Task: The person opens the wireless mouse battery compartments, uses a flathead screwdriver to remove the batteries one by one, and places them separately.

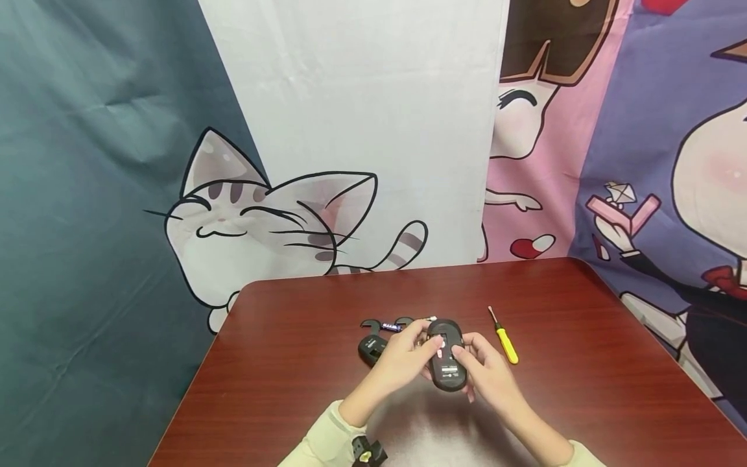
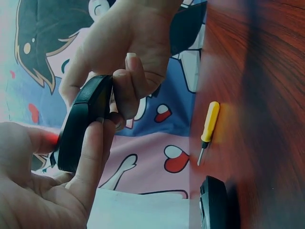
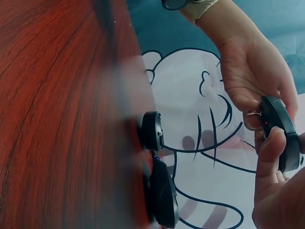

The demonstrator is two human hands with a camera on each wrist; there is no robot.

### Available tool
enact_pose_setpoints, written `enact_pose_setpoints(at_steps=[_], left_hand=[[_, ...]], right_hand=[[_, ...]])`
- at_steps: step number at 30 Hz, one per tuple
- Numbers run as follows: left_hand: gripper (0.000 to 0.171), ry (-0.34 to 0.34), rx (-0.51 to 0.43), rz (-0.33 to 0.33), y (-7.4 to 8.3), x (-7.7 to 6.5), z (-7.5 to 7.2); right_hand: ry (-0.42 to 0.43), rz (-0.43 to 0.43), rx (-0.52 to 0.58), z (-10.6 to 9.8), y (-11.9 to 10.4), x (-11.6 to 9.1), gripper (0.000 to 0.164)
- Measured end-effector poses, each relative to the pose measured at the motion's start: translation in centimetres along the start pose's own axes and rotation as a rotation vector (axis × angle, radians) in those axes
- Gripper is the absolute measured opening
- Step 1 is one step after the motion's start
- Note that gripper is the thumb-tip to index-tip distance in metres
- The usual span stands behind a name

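A black computer mouse [image 1: 448,373] is held between both hands above the table, its labelled underside turned up toward me. My left hand [image 1: 403,357] grips its left side, thumb on the underside near a recess. From the other side my right hand [image 1: 490,373] holds the mouse, its thumb also on the underside. In the left wrist view a red glow falls on the left thumb [image 2: 45,140] beside the mouse [image 2: 76,129]. The right wrist view shows the mouse [image 3: 276,117] edge-on, fingers of both hands round it. Fingertips behind it are partly hidden.
Behind the left hand lies another black mouse [image 1: 370,349], with a dark curved piece [image 1: 370,323], a blue-and-white battery [image 1: 391,327] and a second curved piece [image 1: 404,320]. A yellow-handled screwdriver [image 1: 506,345] lies to the right. A printed cloth [image 1: 373,130] hangs behind the table [image 1: 262,389].
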State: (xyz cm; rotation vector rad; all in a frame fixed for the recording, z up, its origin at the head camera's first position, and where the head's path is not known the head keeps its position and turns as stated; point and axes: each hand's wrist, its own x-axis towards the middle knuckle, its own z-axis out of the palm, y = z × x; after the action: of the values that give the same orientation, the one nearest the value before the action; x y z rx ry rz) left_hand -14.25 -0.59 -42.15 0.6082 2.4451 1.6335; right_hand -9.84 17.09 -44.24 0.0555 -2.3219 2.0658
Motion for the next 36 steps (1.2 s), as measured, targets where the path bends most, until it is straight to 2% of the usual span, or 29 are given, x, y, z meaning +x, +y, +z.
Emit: enact_pose_setpoints(at_steps=[8,16,25,27,31,36], left_hand=[[0.029,-0.031,-0.102,-0.027,0.1,-0.2,-0.1],[0.03,-0.028,-0.125,-0.057,0.0,-0.4,-0.3],[0.026,-0.04,-0.166,-0.057,-0.4,-0.7,0.0],[0.024,-0.039,-0.158,-0.062,0.2,-0.9,-0.1],[0.023,-0.044,-0.147,-0.068,0.2,-1.0,0.0],[0.026,-0.056,-0.153,-0.063,-0.9,-0.7,0.3]], right_hand=[[-0.028,0.039,0.003,0.0,-0.4,0.0,0.032],[-0.05,0.055,-0.031,0.0,-0.3,0.3,0.036],[0.007,0.023,-0.12,-0.5,-1.0,1.0,0.035],[0.005,0.013,-0.127,-0.5,-1.1,1.2,0.034],[-0.006,-0.013,-0.134,-0.7,-1.0,1.3,0.033],[-0.012,-0.038,-0.142,-0.8,-1.0,1.4,0.031]])
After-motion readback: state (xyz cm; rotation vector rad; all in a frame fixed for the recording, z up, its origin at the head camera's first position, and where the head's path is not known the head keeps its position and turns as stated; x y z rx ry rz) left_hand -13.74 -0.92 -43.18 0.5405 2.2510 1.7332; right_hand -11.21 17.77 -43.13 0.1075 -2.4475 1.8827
